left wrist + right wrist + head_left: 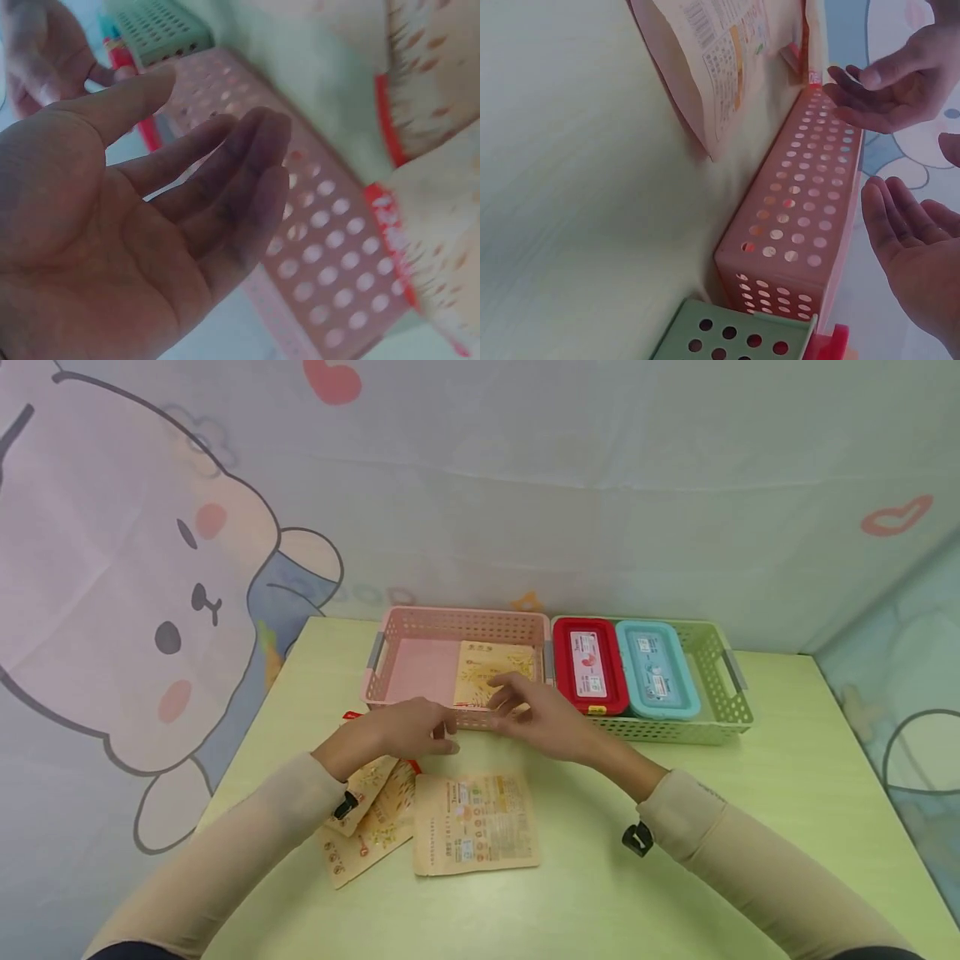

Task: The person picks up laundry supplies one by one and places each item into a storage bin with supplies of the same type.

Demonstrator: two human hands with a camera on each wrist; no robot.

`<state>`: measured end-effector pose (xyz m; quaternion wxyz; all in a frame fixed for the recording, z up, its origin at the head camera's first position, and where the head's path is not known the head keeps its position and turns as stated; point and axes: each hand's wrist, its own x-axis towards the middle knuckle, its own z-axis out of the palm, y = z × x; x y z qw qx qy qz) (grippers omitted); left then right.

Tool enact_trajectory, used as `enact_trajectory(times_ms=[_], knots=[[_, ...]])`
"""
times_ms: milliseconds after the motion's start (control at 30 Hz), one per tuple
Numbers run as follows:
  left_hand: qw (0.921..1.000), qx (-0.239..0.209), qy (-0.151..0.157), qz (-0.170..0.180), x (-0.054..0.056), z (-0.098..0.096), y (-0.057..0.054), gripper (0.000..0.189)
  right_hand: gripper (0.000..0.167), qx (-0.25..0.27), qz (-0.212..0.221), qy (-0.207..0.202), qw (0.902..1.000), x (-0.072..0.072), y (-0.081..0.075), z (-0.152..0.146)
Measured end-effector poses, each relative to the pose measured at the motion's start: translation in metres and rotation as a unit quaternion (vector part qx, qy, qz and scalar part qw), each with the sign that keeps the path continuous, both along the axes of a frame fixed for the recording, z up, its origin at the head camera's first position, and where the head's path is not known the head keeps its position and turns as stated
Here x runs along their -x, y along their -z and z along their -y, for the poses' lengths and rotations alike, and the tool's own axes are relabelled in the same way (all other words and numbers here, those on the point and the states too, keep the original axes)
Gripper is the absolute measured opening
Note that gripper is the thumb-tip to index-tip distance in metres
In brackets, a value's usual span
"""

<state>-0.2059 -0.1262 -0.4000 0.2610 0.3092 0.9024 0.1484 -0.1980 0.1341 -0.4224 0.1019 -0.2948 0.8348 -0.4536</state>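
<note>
My left hand (411, 728) hovers by the front left of a pink basket (420, 620), fingers loosely bent around nothing. Over the basket's front right edge is my right hand (543, 718), also holding nothing, its fingers relaxed. Inside the basket, on the right side, lies a flat tan food pouch (483, 672). Another pouch (476, 827), printed side up, rests on the table in front. Several more pouches (382, 822) overlap beneath and beside my left wrist, partly hidden by it. Both palms (105, 247) show bare in the left wrist view.
A green basket (708, 652) stands right of the pink one. It holds a red-lidded box (590, 667) and a light-blue-lidded box (657, 670). The light green table (795, 760) meets a printed curtain (600, 485) at the back.
</note>
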Motion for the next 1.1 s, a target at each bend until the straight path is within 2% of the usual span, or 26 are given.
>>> enact_trajectory(times_ms=[67, 233, 367, 533, 633, 900, 1100], knots=[[0.9998, 0.017, -0.003, 0.011, -0.003, -0.002, 0.007, 0.036, 0.055, -0.008, -0.003, -0.012, 0.9999, -0.001, 0.003, 0.002], [0.9992, 0.039, -0.013, 0.004, -0.009, -0.006, 0.023, 0.035, 0.050, -0.019, 0.008, -0.037, 0.9991, -0.005, 0.013, 0.007], [0.9988, 0.047, -0.014, 0.002, -0.010, -0.008, 0.032, 0.032, 0.046, -0.027, 0.020, -0.056, 0.9978, -0.009, 0.022, 0.010], [0.9980, 0.052, -0.025, 0.025, -0.011, -0.010, 0.037, 0.023, 0.039, -0.045, 0.025, -0.073, 0.9960, -0.009, 0.036, 0.013], [0.9972, 0.058, -0.032, 0.033, -0.012, -0.011, 0.040, 0.024, 0.039, -0.061, 0.027, -0.077, 0.9948, -0.009, 0.044, 0.014], [0.9940, 0.082, -0.062, 0.036, -0.011, -0.013, 0.048, 0.025, 0.036, -0.086, 0.028, -0.083, 0.9925, -0.009, 0.063, 0.019], [0.9940, 0.087, -0.058, 0.030, -0.011, -0.014, 0.049, 0.025, 0.031, -0.093, 0.047, -0.078, 0.9915, -0.010, 0.073, 0.021]])
